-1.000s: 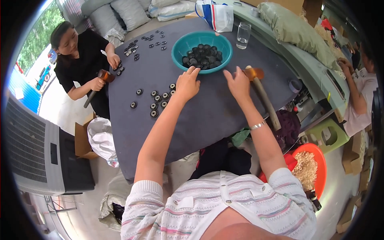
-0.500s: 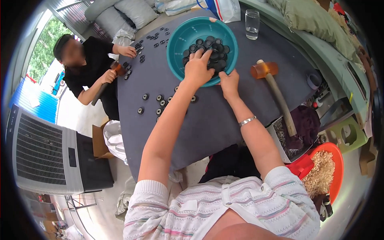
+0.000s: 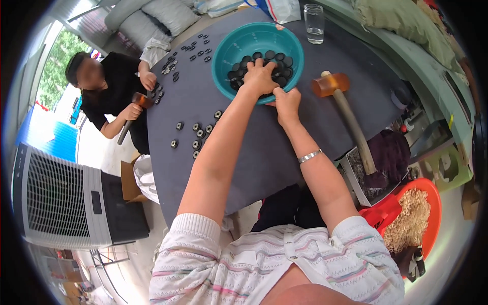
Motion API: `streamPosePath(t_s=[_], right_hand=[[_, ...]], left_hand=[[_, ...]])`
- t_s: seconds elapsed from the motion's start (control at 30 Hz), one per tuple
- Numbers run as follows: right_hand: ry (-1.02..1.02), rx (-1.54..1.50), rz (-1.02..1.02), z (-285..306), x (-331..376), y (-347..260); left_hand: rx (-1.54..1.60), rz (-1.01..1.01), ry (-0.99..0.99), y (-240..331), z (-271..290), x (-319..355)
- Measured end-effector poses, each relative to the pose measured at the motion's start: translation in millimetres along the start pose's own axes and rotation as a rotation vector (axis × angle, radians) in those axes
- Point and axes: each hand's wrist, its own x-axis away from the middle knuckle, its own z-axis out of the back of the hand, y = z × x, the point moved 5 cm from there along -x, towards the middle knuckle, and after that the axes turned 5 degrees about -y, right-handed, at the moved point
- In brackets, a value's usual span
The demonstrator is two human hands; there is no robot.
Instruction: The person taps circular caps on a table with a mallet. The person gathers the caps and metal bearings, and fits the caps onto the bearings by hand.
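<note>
A teal plastic bowl (image 3: 239,48) holding several small black round parts (image 3: 274,58) stands on the dark grey table (image 3: 223,101). My left hand (image 3: 259,76) reaches over the rim into the bowl and lies on the black parts, fingers curled among them. My right hand (image 3: 286,104) grips the near rim of the bowl. A silver bracelet (image 3: 310,156) circles my right wrist. Several loose black parts (image 3: 197,134) lie on the table left of my left arm.
A mallet (image 3: 343,109) with an amber head and wooden handle lies right of the bowl. A drinking glass (image 3: 314,23) stands behind it. Across the table another person (image 3: 109,86) holds a hammer (image 3: 132,114) beside more black parts (image 3: 175,58). An orange tub of shavings (image 3: 414,218) sits lower right.
My left hand has gone from the loose parts on the table up into the bowl. My right hand has moved to the bowl's near rim. The view has shifted closer.
</note>
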Motion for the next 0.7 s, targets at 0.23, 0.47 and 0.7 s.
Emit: streamPosePath(t_s=[0.23, 0.47, 0.7], right_hand=[[-0.044, 0.051, -0.053, -3, 3, -5], [-0.049, -0.006, -0.106, -7, 14, -20], [-0.037, 0.021, -0.105, -4, 13, -19]], left_hand=[[-0.063, -0.027, 0.042, -1, -3, 1], [-0.001, -0.035, -0.012, 1, 1, 2], [-0.083, -0.065, -0.205, 4, 2, 2]])
